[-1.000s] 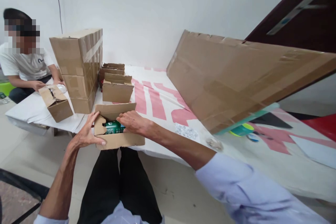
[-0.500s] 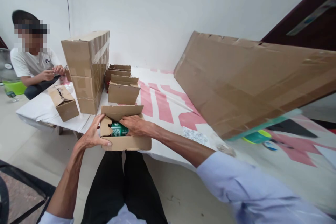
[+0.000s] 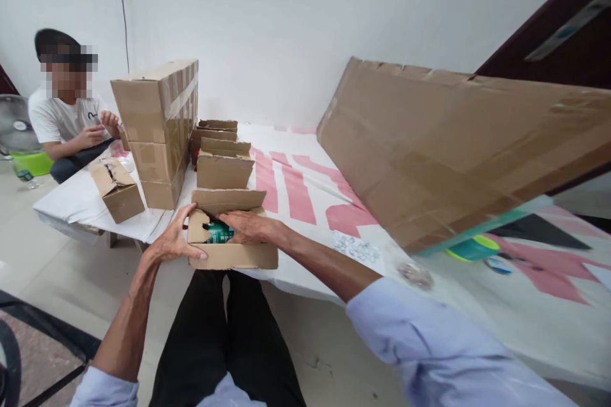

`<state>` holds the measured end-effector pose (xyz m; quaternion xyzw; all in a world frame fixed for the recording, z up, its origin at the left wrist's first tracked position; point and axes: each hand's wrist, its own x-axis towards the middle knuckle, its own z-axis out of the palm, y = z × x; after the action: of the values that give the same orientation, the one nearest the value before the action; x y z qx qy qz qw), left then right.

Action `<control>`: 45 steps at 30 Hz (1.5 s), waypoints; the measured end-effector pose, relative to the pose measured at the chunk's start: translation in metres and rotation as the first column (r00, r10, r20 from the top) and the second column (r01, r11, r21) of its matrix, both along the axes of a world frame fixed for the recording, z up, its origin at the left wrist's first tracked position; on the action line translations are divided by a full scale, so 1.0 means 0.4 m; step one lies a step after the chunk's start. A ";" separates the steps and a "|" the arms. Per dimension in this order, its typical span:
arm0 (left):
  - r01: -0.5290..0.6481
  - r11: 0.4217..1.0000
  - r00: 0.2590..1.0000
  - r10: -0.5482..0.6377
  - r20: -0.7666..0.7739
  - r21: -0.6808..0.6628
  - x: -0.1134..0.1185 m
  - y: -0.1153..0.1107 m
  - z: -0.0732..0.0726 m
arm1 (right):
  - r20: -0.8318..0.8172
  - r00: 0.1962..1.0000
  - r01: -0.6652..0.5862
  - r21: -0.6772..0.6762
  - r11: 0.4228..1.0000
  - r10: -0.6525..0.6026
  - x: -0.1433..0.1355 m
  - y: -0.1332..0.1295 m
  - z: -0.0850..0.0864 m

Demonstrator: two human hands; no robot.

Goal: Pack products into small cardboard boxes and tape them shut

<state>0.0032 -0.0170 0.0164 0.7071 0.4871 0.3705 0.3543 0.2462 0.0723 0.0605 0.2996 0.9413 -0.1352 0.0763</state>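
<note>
An open cardboard box [image 3: 233, 257] lies at the table's near edge, its back flap raised. My left hand [image 3: 174, 241] grips the box's left end, thumb on the front wall and fingers at the back corner. Inside the box is a green can-like item [image 3: 217, 233] with white print. My right hand [image 3: 245, 227] reaches into the box over the right part of the green item; its fingertips are partly hidden inside, and whether it grips the item cannot be made out.
Behind stand more open boxes [image 3: 224, 172] and a tall stack of taped boxes [image 3: 157, 133]. A small box [image 3: 119, 194] sits left of them. A large cardboard sheet [image 3: 429, 152] leans at right. A person [image 3: 71, 114] sits at far left.
The open box has shifted slightly to the right with my left hand on it. My right hand has moved a little right and sits deeper in the box.
</note>
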 end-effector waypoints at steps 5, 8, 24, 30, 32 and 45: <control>-0.012 1.000 1.000 0.012 0.016 -0.020 -0.003 -0.008 -0.003 | 0.022 1.000 -0.014 0.030 0.999 0.013 -0.012 -0.001 -0.018; -0.023 1.000 1.000 0.023 0.012 -0.014 -0.009 -0.014 -0.008 | -0.060 0.998 0.022 0.030 0.999 -0.020 0.017 -0.012 -0.028; -0.018 1.000 1.000 0.018 0.013 0.005 -0.048 0.059 0.045 | -0.881 0.422 0.031 -0.218 0.975 -0.211 0.113 -0.014 0.044; -0.113 0.994 0.981 0.112 -0.160 0.006 -0.082 0.058 0.034 | -0.910 0.235 -0.102 -0.371 0.923 -0.340 0.111 -0.015 0.075; -0.138 0.990 0.967 0.143 -0.213 0.037 -0.077 0.047 0.042 | -0.904 0.202 -0.127 -0.405 0.905 -0.376 0.110 -0.020 0.075; -0.067 0.981 0.980 0.031 0.196 0.181 0.127 -0.036 0.176 | -0.796 -0.043 -0.279 -0.571 0.772 -0.604 0.047 -0.087 0.014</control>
<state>0.0541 -0.0315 0.0867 0.6857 0.4310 0.4897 0.3227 0.2649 0.0373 0.0659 0.1893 0.5543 -0.5990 -0.5460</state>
